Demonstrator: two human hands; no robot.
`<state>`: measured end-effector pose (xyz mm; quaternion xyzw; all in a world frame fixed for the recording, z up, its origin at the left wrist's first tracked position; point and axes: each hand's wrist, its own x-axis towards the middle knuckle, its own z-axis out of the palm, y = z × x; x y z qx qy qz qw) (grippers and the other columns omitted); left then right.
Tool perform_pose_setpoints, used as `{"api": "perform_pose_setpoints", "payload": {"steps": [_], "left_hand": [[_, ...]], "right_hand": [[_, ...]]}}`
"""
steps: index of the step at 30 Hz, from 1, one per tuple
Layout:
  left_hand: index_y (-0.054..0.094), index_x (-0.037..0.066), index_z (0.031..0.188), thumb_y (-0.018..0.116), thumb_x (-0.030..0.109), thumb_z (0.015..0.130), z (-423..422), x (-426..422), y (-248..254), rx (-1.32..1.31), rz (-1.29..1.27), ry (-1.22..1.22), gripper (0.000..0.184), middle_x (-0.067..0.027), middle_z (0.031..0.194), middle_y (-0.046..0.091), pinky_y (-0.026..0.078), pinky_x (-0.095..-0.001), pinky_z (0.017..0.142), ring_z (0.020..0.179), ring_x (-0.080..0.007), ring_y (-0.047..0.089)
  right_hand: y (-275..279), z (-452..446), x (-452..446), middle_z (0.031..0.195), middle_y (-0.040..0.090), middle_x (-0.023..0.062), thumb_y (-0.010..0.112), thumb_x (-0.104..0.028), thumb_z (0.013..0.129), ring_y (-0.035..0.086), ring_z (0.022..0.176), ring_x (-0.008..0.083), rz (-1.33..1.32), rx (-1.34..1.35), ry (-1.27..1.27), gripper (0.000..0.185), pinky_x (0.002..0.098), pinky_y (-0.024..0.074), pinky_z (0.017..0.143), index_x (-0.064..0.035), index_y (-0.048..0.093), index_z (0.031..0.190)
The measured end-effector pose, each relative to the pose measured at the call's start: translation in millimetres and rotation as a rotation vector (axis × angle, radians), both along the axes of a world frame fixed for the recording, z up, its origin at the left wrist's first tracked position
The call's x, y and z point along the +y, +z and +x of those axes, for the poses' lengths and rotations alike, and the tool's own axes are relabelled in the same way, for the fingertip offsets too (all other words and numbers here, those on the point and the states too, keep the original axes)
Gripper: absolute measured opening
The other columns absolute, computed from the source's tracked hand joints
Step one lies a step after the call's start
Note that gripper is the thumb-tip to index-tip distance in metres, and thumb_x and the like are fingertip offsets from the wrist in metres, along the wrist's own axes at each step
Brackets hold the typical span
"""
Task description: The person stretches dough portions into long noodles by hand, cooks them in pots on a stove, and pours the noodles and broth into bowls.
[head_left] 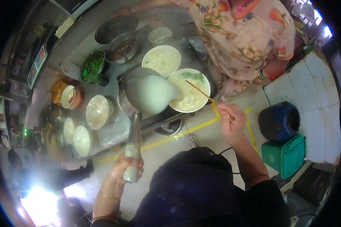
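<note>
My left hand (129,167) is wrapped round the light green handle of a large metal ladle (132,94). Whitish liquid fills the ladle, which tilts over the rim of a white bowl (188,105) with noodles and green leaves. Closed round the chopsticks (199,90), my right hand (232,119) is to the right of that bowl, and their tips reach into it. A second white bowl (161,60) with pale contents stands behind, on the same dark tray.
Across the counter (115,130) stands a person (246,41) in a floral top. Pots, a bowl of chopped greens (93,65), a plastic-covered bowl (97,112) and stacked cups (70,97) are at the left. A blue drum (275,122) and green bin (282,157) stand at the right.
</note>
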<state>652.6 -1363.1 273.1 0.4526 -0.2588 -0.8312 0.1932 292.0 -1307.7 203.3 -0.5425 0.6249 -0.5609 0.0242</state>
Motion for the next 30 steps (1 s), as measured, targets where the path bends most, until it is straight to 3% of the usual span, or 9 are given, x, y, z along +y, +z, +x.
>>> {"api": "perform_pose_setpoints", "payload": {"steps": [7, 10, 13, 16, 19, 25, 30], "left_hand": [[0.045, 0.0, 0.106, 0.065, 0.014, 0.072, -4, -4, 5, 0.016, -0.025, -0.009, 0.042, -0.0145, 0.075, 0.057, 0.051, -0.0325, 0.044, 0.056, -0.0245, 0.062], [0.038, 0.002, 0.114, 0.063, 0.019, 0.07, -2, -1, 0, 0.077, 0.013, 0.049, 0.053, -0.0139, 0.07, 0.051, 0.045, -0.0324, 0.04, 0.049, -0.0225, 0.054], [0.041, -0.002, 0.109, 0.065, 0.017, 0.071, 0, 15, -12, 0.505, 0.226, 0.22, 0.049, -0.0143, 0.07, 0.053, 0.045, -0.0335, 0.041, 0.047, -0.0245, 0.053], [0.038, -0.005, 0.11, 0.064, 0.017, 0.068, -7, 42, -23, 0.847, 0.231, 0.309, 0.054, -0.0139, 0.066, 0.05, 0.042, -0.0335, 0.04, 0.045, -0.0246, 0.05], [0.035, -0.002, 0.105, 0.061, 0.014, 0.066, -16, 74, -23, 0.843, 0.092, 0.446, 0.05, -0.0086, 0.058, 0.043, 0.037, -0.0293, 0.033, 0.039, -0.0147, 0.042], [0.035, -0.003, 0.107, 0.066, 0.011, 0.06, 2, 184, -9, 0.652, 0.006, 0.717, 0.058, -0.0117, 0.061, 0.045, 0.042, -0.0322, 0.037, 0.042, -0.0226, 0.048], [0.036, -0.003, 0.112, 0.069, 0.01, 0.063, -10, 323, -3, 0.751, -0.142, 0.978, 0.06, -0.0138, 0.072, 0.047, 0.045, -0.0315, 0.046, 0.054, -0.023, 0.053]], "right_hand": [[4, -10, -7, 0.074, 0.062, 0.0106, 0.056, -0.008, 0.085, 0.058, 0.066, 0.0224, -0.037, -0.138, -0.003, 0.013, 0.0299, 0.0438, 0.06, -0.0019, 0.065, 0.093], [-2, -19, -12, 0.084, 0.064, 0.0107, 0.052, -0.011, 0.09, 0.059, 0.071, 0.0169, -0.094, -0.309, 0.031, 0.018, 0.0273, 0.0461, 0.066, 0.0006, 0.062, 0.1], [11, -29, -19, 0.093, 0.063, 0.012, 0.047, -0.014, 0.094, 0.058, 0.077, 0.0147, -0.175, -0.425, 0.027, 0.024, 0.0272, 0.0479, 0.072, 0.0032, 0.058, 0.106], [25, -39, -42, 0.095, 0.062, 0.0125, 0.045, -0.016, 0.095, 0.058, 0.078, 0.0155, -0.243, -0.64, 0.115, 0.027, 0.0286, 0.0492, 0.075, 0.0045, 0.056, 0.109], [37, -37, -79, 0.091, 0.062, 0.0122, 0.046, -0.018, 0.096, 0.058, 0.078, 0.0158, -0.165, -0.691, 0.121, 0.028, 0.0286, 0.0497, 0.072, 0.0051, 0.057, 0.107], [39, 10, -125, 0.085, 0.06, 0.0098, 0.048, -0.017, 0.095, 0.058, 0.075, 0.0146, -0.086, -0.82, 0.385, 0.026, 0.0274, 0.0496, 0.068, 0.0042, 0.057, 0.105], [51, 114, -100, 0.085, 0.062, 0.01, 0.048, -0.016, 0.095, 0.058, 0.074, 0.0148, 0.036, -0.62, 0.738, 0.024, 0.0284, 0.05, 0.069, 0.0029, 0.058, 0.105]]}}
